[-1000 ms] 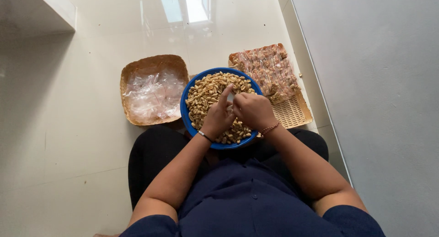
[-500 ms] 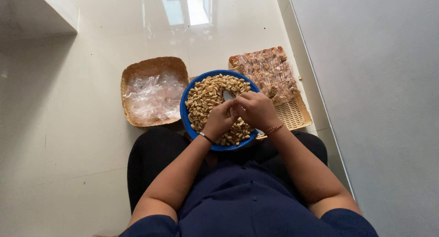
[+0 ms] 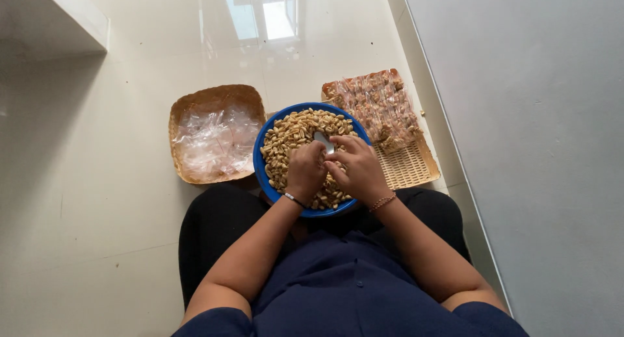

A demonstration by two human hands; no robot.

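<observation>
Blue bowl [image 3: 261,156] of peanuts [image 3: 292,134] on lap. Left hand [image 3: 305,170] and right hand [image 3: 356,168] curled together over it, pinching a small clear bag [image 3: 323,141]. Basket of bags [image 3: 214,134] left; tray of packets [image 3: 383,113] right.

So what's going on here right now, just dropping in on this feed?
A person sits on the floor with a round blue bowl of peanuts in front of them. Both hands meet over it: the left hand and the right hand pinch a small clear plastic bag between them. A woven basket of empty clear bags sits left of the bowl, and a flat woven tray of filled packets lies to the right.
</observation>
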